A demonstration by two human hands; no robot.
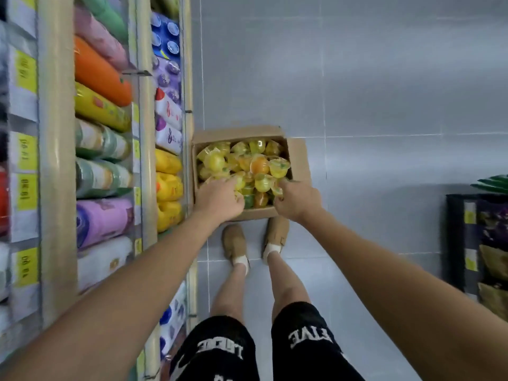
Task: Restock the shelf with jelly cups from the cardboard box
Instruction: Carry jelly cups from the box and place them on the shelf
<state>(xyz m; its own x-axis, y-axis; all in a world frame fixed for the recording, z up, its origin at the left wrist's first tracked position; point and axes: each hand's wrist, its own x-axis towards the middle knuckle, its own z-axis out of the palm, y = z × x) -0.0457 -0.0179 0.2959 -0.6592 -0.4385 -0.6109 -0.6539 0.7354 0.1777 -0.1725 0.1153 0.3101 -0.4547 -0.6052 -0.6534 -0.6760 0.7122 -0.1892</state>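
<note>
Digging left hand [220, 200], right hand [298, 200] among boxed jelly cups [258, 165]; fingertips buried, grip unclear. Probably light, slick, dentable; taking by rims.

Yellow and orange jelly cups [243, 166] fill a brown cardboard box [298, 158].

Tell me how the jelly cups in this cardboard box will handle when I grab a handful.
The jelly cups look glossy and smooth, so they are probably slippery for the left hand and right hand. They lie heaped loose and tilted in the cardboard box, so neighbours will likely shift as some lift out.
</note>
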